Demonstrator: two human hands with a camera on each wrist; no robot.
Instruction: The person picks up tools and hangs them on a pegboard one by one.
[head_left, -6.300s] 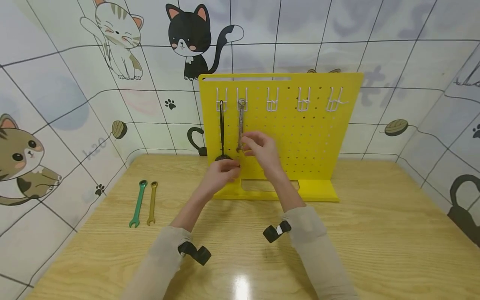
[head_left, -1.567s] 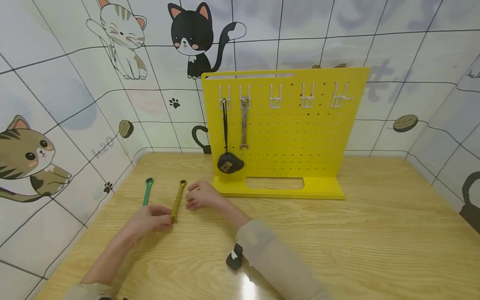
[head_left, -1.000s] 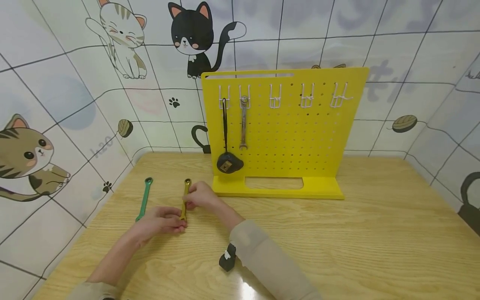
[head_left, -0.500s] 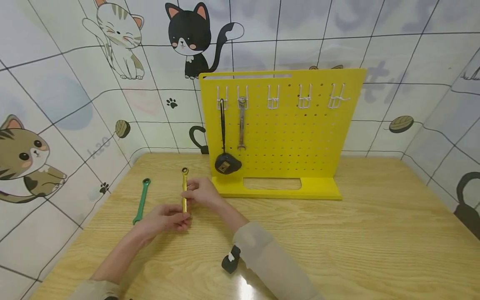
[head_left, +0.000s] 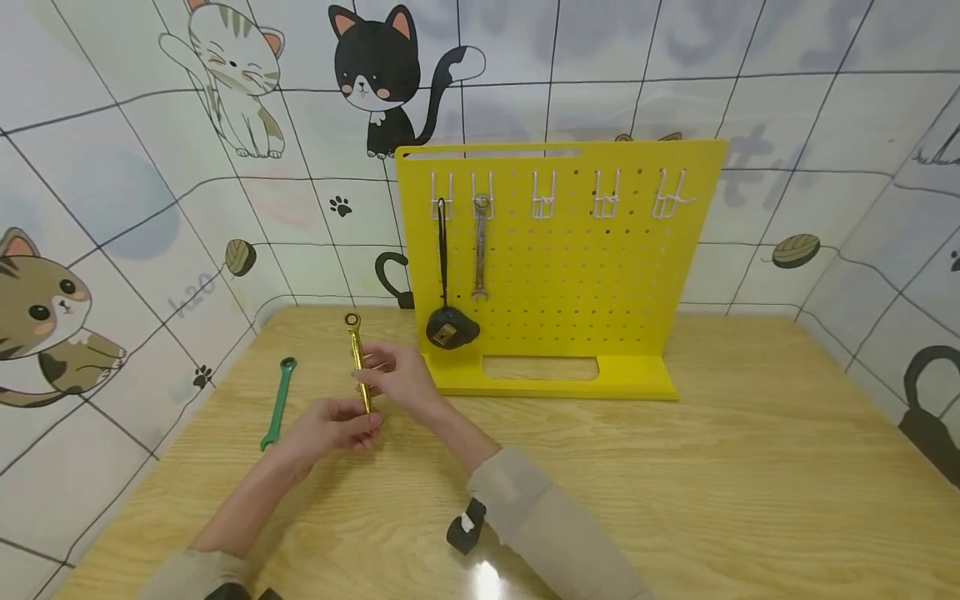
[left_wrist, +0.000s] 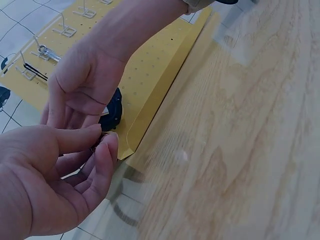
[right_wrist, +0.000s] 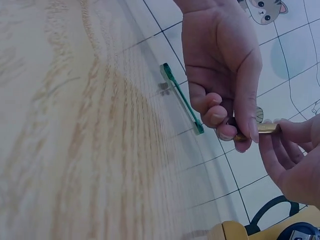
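Both hands hold a gold combination wrench (head_left: pixel 356 342), raised off the table with its ring end up in the head view. My left hand (head_left: pixel 326 435) pinches its lower end between thumb and fingers, which hide the open jaw. Higher up, my right hand (head_left: pixel 401 379) pinches the middle of the shaft. In the right wrist view a short stretch of the gold wrench (right_wrist: pixel 269 128) shows between the two hands. A green combination wrench (head_left: pixel 279 404) lies on the table left of the hands, its open end near my left wrist.
A yellow pegboard (head_left: pixel 570 275) stands at the back with several white wire hooks (head_left: pixel 543 196). From the two leftmost hang a black tape measure (head_left: pixel 452 327) on its strap and a silver combination wrench (head_left: pixel 481 250). The wooden table (head_left: pixel 735 467) runs to the tiled-pattern wall.
Earlier both hands were at the pegboard by the silver wrench. They moved to the table, the left hand drew the gold wrench rightward, the right hand gripped it, and both lifted it.
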